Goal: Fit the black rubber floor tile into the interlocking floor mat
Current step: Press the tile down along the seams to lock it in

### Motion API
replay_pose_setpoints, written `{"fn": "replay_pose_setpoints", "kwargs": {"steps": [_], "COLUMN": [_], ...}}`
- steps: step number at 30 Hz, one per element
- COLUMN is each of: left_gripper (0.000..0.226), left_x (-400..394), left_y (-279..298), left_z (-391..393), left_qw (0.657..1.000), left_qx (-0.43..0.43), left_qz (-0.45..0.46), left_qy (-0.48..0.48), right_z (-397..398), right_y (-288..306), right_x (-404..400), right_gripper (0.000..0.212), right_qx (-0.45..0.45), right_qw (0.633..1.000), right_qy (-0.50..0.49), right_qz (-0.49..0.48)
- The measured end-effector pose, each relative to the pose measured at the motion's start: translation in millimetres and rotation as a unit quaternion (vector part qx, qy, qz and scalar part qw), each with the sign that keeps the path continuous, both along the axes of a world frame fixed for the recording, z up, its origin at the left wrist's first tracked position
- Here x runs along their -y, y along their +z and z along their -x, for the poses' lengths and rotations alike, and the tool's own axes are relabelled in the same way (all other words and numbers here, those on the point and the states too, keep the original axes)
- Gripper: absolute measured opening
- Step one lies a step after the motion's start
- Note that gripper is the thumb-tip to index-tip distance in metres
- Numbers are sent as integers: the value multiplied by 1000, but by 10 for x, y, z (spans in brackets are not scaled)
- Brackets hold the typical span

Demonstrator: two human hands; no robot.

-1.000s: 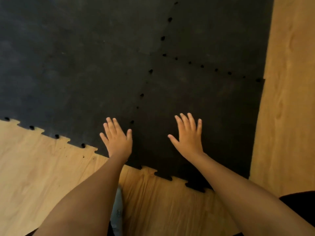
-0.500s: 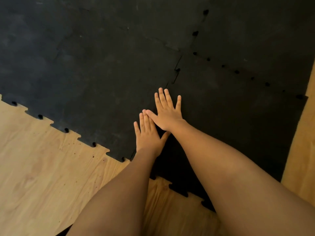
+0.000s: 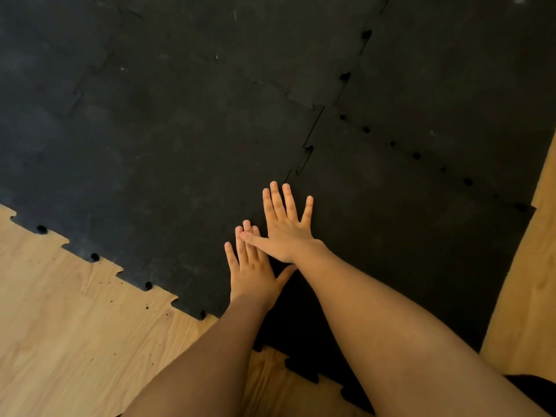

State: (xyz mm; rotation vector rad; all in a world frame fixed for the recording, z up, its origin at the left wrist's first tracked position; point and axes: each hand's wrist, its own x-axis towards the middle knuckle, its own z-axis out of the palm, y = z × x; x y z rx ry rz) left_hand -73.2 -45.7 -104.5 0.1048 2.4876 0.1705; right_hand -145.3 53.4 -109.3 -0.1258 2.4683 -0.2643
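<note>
From the head view I look down at a wooden floor (image 3: 75, 341) partly covered by the interlocking floor mat (image 3: 165, 130), a dark spread of joined pieces filling the upper left and top of the picture. Its near edge runs in a toothed line from the left side down toward the middle, with small round holes along it.

The black rubber floor tile (image 3: 406, 236) lies on the right, flat on the floor, its far edge and left edge against the mat. Along the left seam, above my hands, a thin dark gap still shows between the tabs; the part of the seam under the hands is hidden, so I cannot tell how it sits there. The tile's near edge shows its toothed tabs over bare wood, low in the middle of the picture.

My left hand (image 3: 251, 272) lies flat, palm down, fingers straight and close together, thumb out to the right, on the seam where tile and mat meet. My right hand (image 3: 285, 233) is also flat, palm down, fingers spread, just beyond the left one; its thumb crosses over the left hand's fingertips. Both forearms reach in from the bottom edge.
</note>
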Motion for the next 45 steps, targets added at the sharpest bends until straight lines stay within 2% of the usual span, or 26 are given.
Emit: {"fn": "replay_pose_setpoints", "kwargs": {"steps": [8, 11, 13, 15, 19, 25, 28, 31, 33, 38, 45], "left_gripper": [87, 85, 82, 81, 91, 106, 104, 87, 85, 101, 120], "left_x": [-103, -357, -533, -675, -881, -968, -1026, -1149, -1243, -1432, -1482], "left_y": [21, 91, 125, 130, 5, -34, 139, 297, 335, 254, 143], "left_z": [89, 383, 592, 748, 844, 839, 902, 1063, 1236, 1592, 1564], "left_qw": [999, 995, 990, 985, 993, 996, 996, 993, 989, 994, 995], "left_qx": [-50, -93, -117, -117, -61, -53, -47, -95, -106, -5, -6], "left_qz": [4, -25, -76, -100, -71, -36, -26, -52, -70, -71, -30], "left_qy": [-4, 4, -28, -74, -74, -69, -74, -53, -70, -84, -98], "right_z": [16, 160, 388, 665, 969, 1099, 1131, 1194, 1290, 1494, 1603], "right_y": [54, 106, 139, 160, 35, -80, 71, 238, 306, 104, -42], "right_x": [-13, -245, -547, -883, -1265, -1346, -1367, -1475, -1604, -1713, -1845], "right_gripper": [99, 90, 89, 92, 97, 103, 100, 93, 92, 96, 101], "right_qx": [20, -55, -126, -143, -77, -7, 11, -106, -149, -59, -11], "right_qw": [1000, 997, 992, 989, 995, 1000, 1000, 993, 989, 998, 1000], "right_qy": [1, 38, 22, -4, 0, 6, 16, 42, 14, -8, -2], "right_qz": [14, 38, 11, -34, -56, -9, -9, -8, -18, -34, 8]}}
